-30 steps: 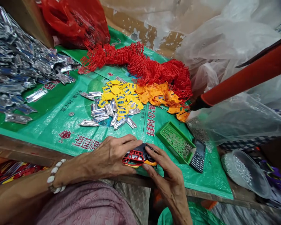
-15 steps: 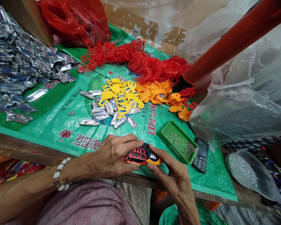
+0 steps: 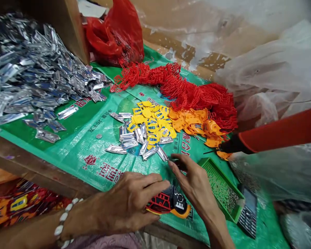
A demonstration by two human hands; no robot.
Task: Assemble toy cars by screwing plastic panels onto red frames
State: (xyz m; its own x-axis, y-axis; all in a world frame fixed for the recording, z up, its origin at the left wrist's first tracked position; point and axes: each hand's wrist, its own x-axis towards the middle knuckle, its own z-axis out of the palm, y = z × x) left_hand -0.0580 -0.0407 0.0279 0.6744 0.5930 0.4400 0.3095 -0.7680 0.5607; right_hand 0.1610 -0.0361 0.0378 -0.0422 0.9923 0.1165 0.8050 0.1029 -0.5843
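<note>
Fingers [image 3: 154,181] of the left hand [image 3: 129,204] lie closed over the near end of a small red, black and orange assembly [image 3: 172,204], with the thumb under it. They pin it at the near edge of the green woven sheet [image 3: 80,138], at about five o'clock in the view. A white bead bracelet [image 3: 64,221] sits on that wrist.

The right hand [image 3: 197,183] is just beside the assembly at its one o'clock and is not touching it. Its fingers are loosely spread and stretched toward eleven o'clock, and I can make out nothing held in them. A dark spot under the fingertips is too blurred to tell.

Just past those fingertips lies a small scatter of silver strips [image 3: 134,141]. At three o'clock from the right hand stands a green tray [image 3: 206,164] of tiny metal bits. A dark keypad phone [image 3: 246,211] is touching the tray's far-right side.

Beyond the strips, toward twelve o'clock, is a heap of yellow pieces [image 3: 152,121]. An orange heap [image 3: 197,124] adjoins it at three o'clock. Behind both runs a long tangle of red lattice frames [image 3: 186,90].

A red-orange tube [image 3: 282,131] comes in from three o'clock, its dark tip near the orange heap. Clear plastic bags [image 3: 261,69] lie around it.

At ten o'clock lies a big pile of silver foil parts [image 3: 28,76]. At twelve o'clock, farthest back, is a red plastic bag [image 3: 116,31].
</note>
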